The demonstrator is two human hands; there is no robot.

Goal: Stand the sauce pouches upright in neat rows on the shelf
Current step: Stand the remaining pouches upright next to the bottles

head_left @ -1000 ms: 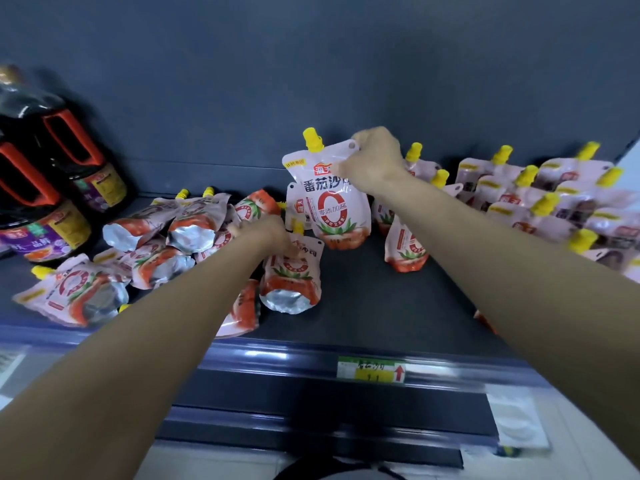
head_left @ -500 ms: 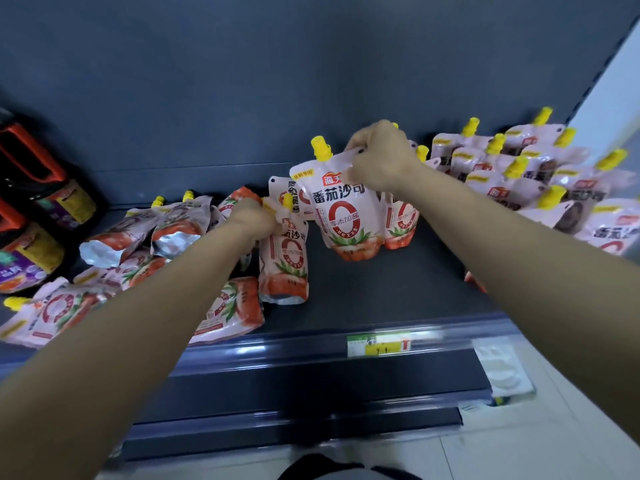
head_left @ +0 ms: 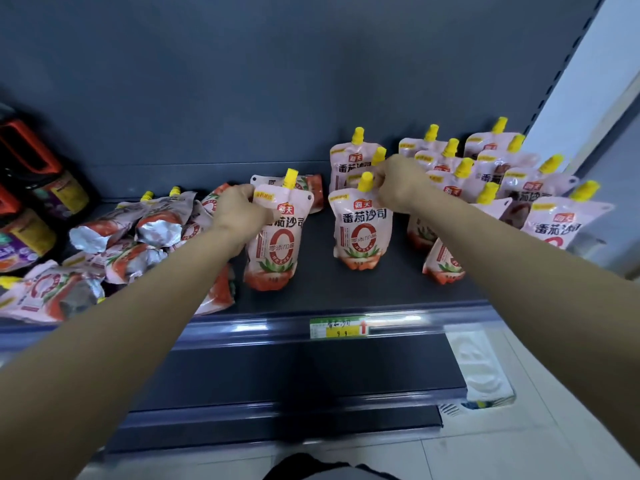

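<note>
Shop aisle: dark retail shelf (head_left: 346, 292), price label (head_left: 338, 328) on edge strip, many identical sauce pouches (head_left: 362, 225), bottled sauces (head_left: 31, 202).

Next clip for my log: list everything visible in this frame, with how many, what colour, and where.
pouch in left hand: one, pink-white with red base and yellow cap, upright at shelf centre.
pouch in right hand: one, same colours, upright just right of it.
standing pouches: at least ten, same colours, in rows at shelf right.
toppled pouches: several, count unclear, same colours with silver bottoms, heaped at shelf left.
bottles: at least two, dark with red-orange handles, far left.
price tag: one, green-yellow, on the shelf's front edge.
shelf: one, dark grey.
left hand: grips its pouch near the top.
right hand: pinches its pouch's top corner.
</note>
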